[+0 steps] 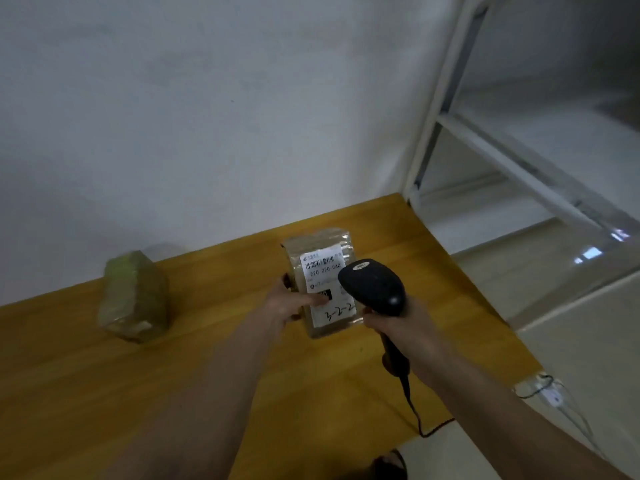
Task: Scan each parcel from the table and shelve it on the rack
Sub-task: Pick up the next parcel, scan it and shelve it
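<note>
Parcel (320,282) was held label-up just above the table (214,358), long axis running away from the person, barcode end far. Left hand (289,301) gripped its left edge, thumb pressed on the label, probably to steady it for reading. Right hand (389,323) was wrapped round the scanner (375,287) handle, head over the label. Second parcel (135,296) sat well apart, left; rack (446,119) stood right.
</note>
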Tool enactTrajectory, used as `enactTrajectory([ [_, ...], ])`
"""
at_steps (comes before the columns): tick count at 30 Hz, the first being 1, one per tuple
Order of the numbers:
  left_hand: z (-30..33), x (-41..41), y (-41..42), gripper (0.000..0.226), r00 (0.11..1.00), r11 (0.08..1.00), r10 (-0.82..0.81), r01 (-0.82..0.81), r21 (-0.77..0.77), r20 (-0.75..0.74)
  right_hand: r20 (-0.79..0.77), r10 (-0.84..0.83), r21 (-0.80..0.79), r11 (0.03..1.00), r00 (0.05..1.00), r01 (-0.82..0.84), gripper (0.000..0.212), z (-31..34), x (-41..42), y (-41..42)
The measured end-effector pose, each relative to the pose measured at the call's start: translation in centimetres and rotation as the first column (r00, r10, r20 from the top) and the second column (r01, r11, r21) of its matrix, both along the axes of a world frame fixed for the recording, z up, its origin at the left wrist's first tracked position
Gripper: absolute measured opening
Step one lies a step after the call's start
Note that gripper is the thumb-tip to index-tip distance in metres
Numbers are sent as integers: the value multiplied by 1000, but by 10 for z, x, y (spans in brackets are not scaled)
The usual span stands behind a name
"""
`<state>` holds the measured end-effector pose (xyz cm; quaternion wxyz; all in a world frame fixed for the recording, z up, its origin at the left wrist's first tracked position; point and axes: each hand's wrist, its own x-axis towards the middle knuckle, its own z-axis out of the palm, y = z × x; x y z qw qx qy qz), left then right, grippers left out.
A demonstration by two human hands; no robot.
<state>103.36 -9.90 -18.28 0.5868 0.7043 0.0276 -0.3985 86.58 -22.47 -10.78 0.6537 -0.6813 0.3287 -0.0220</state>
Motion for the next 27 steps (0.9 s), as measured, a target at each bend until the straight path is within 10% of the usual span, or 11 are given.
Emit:
enactTrajectory([
  [18,39,-231,-189,89,823,822,-568,568,24,-21,76,-501,-44,862,862,504,12,22,-250,-170],
  [27,88,-355,-289,80,874,862,-485,475,-176,-19,193,-612,-50,774,767,631,19,60,-379,-265],
])
